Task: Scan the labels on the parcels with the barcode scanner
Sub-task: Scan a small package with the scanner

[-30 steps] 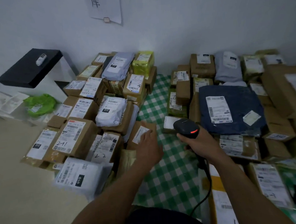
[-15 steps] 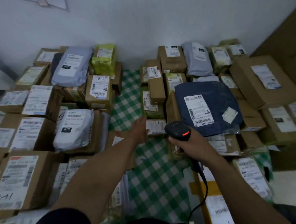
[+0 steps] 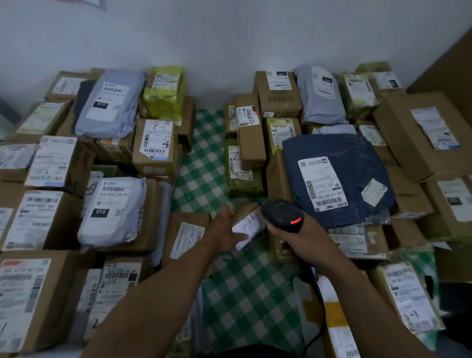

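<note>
My right hand [image 3: 301,238] grips a black barcode scanner [image 3: 282,214] with a red light lit on its back. The scanner's head points at a small brown parcel [image 3: 249,223] with a white label. That parcel is tilted up between the thumb and fingers of my left hand [image 3: 224,231], just left of the scanner. The scanner's black cable [image 3: 319,297] hangs down toward my body.
Labelled boxes and bags are piled on both sides of a strip of green checked cloth [image 3: 209,166]. A dark blue bag [image 3: 343,170] lies right behind the scanner, a white bag [image 3: 113,210] to the left, a large box [image 3: 408,142] at the right. A white wall closes the back.
My left hand left the parcel on the left pile, reached right to the small parcel in the middle and tilted it up. The scanner hand stayed put while the view swung right.
</note>
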A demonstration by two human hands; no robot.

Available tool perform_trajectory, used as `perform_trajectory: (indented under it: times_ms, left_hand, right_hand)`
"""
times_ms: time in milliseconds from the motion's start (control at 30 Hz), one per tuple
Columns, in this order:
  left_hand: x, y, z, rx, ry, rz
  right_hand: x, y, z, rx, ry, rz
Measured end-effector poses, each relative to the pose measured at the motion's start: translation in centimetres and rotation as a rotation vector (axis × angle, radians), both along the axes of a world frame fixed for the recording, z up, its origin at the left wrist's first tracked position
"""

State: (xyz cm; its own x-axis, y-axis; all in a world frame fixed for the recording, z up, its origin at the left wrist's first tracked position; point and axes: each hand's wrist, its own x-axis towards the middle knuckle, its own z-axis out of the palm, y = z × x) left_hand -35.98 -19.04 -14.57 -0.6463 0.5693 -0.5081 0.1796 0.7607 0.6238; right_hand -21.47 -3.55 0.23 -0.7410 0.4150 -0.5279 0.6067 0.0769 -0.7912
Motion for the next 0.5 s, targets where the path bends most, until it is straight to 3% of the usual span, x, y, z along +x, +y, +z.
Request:
perform_trajectory:
  times_ms: [100,333,500]
  left_hand:
    - [0.5,-0.4,-1.6,0.062,-0.05,0.093]
    - [4.0,-1.9,3.4,0.374,-0.152,0.436]
    - [7.5,-3.8,3.6,0.47,-0.254,0.575]
  right_hand:
    - [0.1,0.0,0.1,-0.007,0.03,-0.028]
    - [1.0,-0.7,0.3,-0.017,0.053,-0.075]
    - [1.2,-2.5,0.7,0.052,0.119,-0.099]
